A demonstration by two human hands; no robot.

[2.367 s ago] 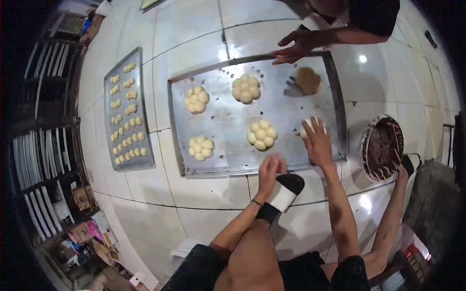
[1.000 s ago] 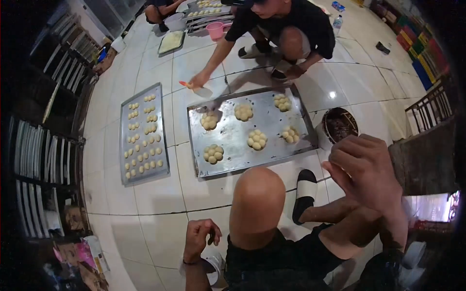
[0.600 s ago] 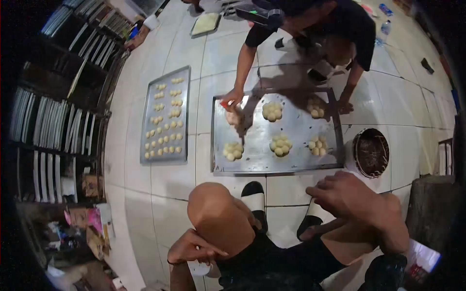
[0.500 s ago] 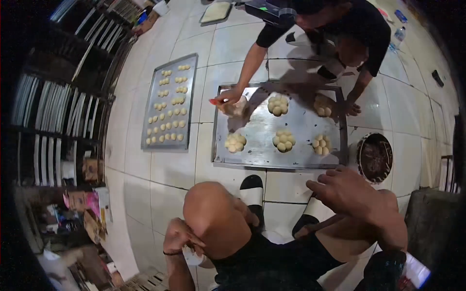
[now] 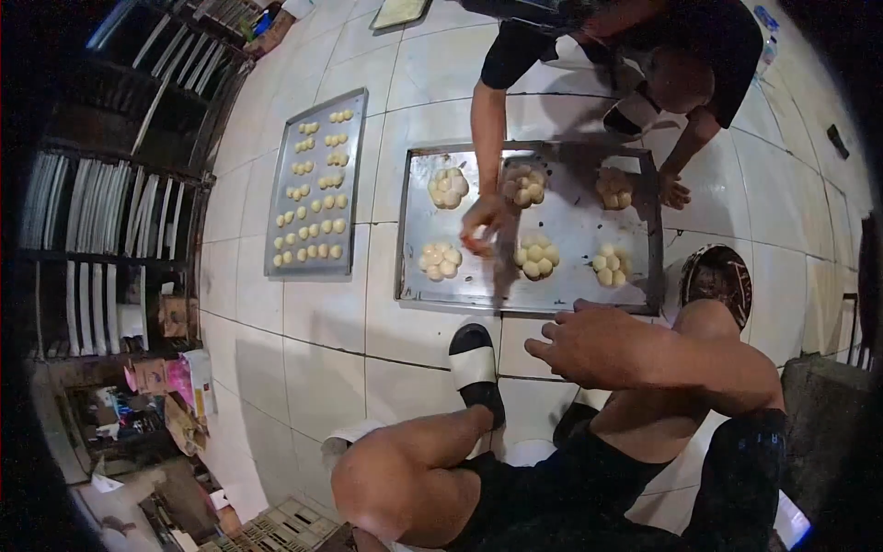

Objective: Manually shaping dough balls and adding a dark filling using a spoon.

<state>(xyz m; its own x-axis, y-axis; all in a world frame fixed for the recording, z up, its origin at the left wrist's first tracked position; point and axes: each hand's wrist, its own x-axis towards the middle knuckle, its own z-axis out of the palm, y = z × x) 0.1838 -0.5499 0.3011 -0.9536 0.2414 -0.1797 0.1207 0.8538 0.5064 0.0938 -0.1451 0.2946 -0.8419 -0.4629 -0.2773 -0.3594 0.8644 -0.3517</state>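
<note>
Right hand [image 5: 598, 348] is the nearer one (can't see the left hand, so no clue on its fingers), fingers loosely bent, slightly apart, with the roundish dough cluster [image 5: 610, 265] just past them, near-right on the tray [image 5: 572, 219].

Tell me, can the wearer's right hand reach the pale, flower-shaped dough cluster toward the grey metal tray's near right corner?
Probably yes: only the tray's low rim seems between the right hand and the dough cluster, which nothing covers.
</note>
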